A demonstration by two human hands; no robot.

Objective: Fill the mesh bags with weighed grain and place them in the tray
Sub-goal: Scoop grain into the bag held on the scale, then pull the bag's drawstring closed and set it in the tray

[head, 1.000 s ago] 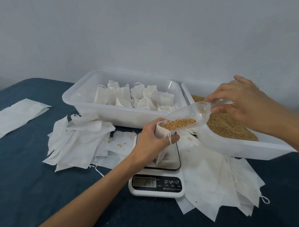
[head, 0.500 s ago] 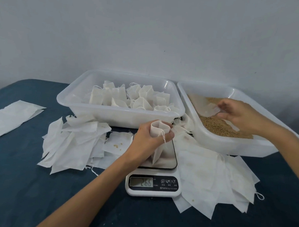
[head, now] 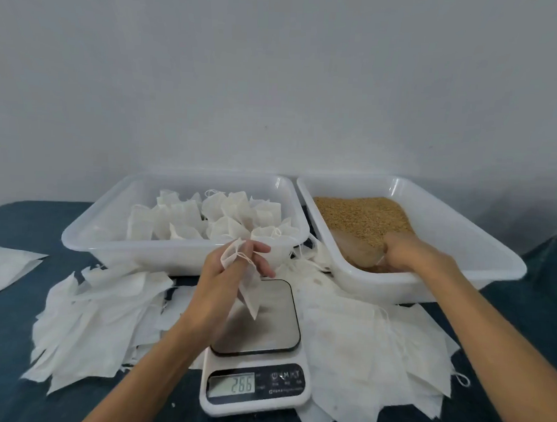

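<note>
My left hand holds a white mesh bag by its mouth above the scale; the bag hangs down slack over the steel platform. The display reads 266. My right hand is inside the grain tray at the right, gripping a clear plastic scoop that lies in the brown grain. The left tray holds several filled white bags.
Loose empty white bags lie in a heap left of the scale and another heap on its right. A flat stack of white sheets lies at the far left on the dark blue table. A grey wall stands behind.
My right hand carried the scoop from over the bag back into the grain tray and pushed it into the grain. My left hand lifted the bag and changed its grip.
</note>
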